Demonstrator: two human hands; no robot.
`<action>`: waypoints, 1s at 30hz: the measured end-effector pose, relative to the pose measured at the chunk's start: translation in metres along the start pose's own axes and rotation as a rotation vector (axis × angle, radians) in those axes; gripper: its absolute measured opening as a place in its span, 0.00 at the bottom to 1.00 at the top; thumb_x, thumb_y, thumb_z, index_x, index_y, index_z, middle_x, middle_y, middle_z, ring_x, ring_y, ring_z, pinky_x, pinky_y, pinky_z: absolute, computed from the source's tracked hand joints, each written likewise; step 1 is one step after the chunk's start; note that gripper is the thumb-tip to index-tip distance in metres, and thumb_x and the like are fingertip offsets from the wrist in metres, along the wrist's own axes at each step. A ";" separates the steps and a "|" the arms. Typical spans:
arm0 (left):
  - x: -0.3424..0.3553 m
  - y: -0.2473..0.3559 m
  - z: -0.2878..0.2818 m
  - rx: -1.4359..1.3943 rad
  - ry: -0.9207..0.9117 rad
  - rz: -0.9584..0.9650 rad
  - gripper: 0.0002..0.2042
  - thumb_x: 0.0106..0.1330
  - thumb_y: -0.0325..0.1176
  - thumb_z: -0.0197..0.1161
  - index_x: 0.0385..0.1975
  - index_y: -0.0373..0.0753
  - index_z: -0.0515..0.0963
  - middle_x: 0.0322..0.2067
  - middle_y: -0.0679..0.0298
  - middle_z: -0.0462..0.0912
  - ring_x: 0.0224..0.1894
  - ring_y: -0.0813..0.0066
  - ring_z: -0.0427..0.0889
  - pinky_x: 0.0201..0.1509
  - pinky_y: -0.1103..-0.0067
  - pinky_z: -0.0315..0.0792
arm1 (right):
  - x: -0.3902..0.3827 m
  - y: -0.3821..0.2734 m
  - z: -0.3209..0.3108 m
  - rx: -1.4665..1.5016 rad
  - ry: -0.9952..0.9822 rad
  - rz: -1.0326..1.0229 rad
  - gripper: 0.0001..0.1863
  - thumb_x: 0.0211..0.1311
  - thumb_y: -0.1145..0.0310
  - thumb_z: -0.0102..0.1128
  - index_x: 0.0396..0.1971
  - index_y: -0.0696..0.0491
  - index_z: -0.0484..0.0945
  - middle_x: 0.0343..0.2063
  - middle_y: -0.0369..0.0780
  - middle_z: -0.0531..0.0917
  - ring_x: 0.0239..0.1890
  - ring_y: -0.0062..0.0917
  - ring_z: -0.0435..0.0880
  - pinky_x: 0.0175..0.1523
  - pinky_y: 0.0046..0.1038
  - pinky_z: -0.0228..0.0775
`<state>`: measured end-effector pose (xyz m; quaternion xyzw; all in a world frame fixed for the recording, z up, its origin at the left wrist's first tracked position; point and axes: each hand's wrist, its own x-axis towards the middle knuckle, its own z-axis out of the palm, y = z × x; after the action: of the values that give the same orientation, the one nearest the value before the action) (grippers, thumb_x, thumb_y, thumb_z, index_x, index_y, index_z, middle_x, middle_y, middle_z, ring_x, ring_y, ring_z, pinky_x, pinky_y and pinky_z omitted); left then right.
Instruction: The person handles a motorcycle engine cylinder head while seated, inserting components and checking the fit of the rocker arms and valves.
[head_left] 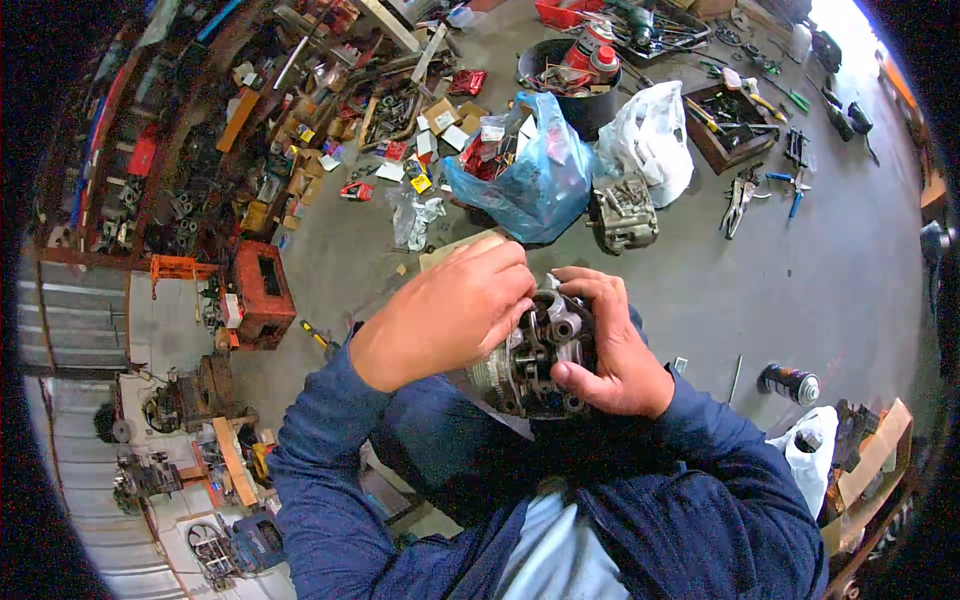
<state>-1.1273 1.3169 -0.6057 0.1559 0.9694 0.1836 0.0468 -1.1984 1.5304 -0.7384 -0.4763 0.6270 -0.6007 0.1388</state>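
A metal engine cylinder head (pixel 535 352) with fins on its left side sits over my lap, its open valve-gear side facing up. My right hand (pixel 628 358) grips it from the right, with the thumb on the near part and the fingers over the far edge. My left hand (pixel 450 318) is closed at its upper left, fingers curled and pressed together against the casting. Those fingertips are mostly hidden, so whatever they pinch does not show. Beyond my hands, a second metal engine casting (pixel 626 213) lies on the floor.
A blue plastic bag (pixel 540 175) and a white bag (pixel 650 140) stand ahead, by a black bucket (pixel 585 105) holding spray cans. Right of them are a wooden tool box (pixel 735 140) and locking pliers (pixel 741 203). A spray can (pixel 790 384) lies at right; a red metal box (pixel 262 295) stands left.
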 end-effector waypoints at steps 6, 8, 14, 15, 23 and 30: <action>0.003 -0.003 -0.001 -0.018 0.007 -0.001 0.06 0.64 0.27 0.66 0.37 0.32 0.78 0.38 0.52 0.77 0.46 0.49 0.78 0.52 0.61 0.75 | 0.002 0.002 0.000 -0.025 -0.013 -0.004 0.42 0.56 0.50 0.72 0.63 0.59 0.64 0.63 0.55 0.70 0.64 0.50 0.67 0.72 0.47 0.57; 0.002 -0.001 0.000 -0.007 0.009 -0.001 0.06 0.64 0.27 0.66 0.36 0.32 0.78 0.38 0.52 0.77 0.46 0.49 0.78 0.52 0.61 0.75 | 0.002 0.001 0.000 -0.017 -0.005 -0.018 0.42 0.56 0.50 0.72 0.63 0.59 0.64 0.63 0.55 0.70 0.64 0.50 0.67 0.72 0.46 0.57; 0.001 -0.004 0.005 -0.028 0.066 -0.017 0.06 0.64 0.27 0.66 0.35 0.32 0.78 0.37 0.52 0.77 0.46 0.49 0.78 0.52 0.61 0.75 | 0.002 0.004 0.001 0.041 -0.009 0.033 0.43 0.56 0.47 0.71 0.63 0.58 0.64 0.64 0.54 0.69 0.65 0.49 0.67 0.72 0.46 0.58; 0.000 -0.005 0.007 -0.061 0.076 -0.012 0.06 0.64 0.27 0.66 0.35 0.33 0.78 0.37 0.52 0.77 0.46 0.48 0.78 0.51 0.61 0.75 | 0.002 0.004 0.001 0.039 -0.015 0.032 0.43 0.56 0.47 0.71 0.63 0.58 0.64 0.64 0.54 0.69 0.65 0.49 0.67 0.72 0.46 0.58; -0.001 -0.023 0.006 -0.385 0.077 -0.124 0.10 0.69 0.35 0.68 0.39 0.34 0.80 0.42 0.53 0.82 0.48 0.55 0.83 0.54 0.65 0.76 | 0.003 -0.003 -0.007 0.080 -0.040 0.123 0.44 0.56 0.45 0.70 0.64 0.59 0.64 0.64 0.54 0.68 0.67 0.47 0.66 0.74 0.45 0.57; -0.021 -0.039 0.096 -0.932 0.461 0.122 0.24 0.71 0.50 0.59 0.53 0.34 0.80 0.57 0.50 0.83 0.69 0.49 0.74 0.74 0.57 0.64 | -0.015 0.001 0.000 0.185 0.130 0.185 0.50 0.60 0.43 0.64 0.71 0.62 0.57 0.71 0.55 0.62 0.76 0.45 0.60 0.79 0.43 0.48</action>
<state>-1.1041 1.3087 -0.7080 0.1303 0.7591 0.6275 -0.1143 -1.1911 1.5416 -0.7448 -0.3619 0.6179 -0.6700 0.1957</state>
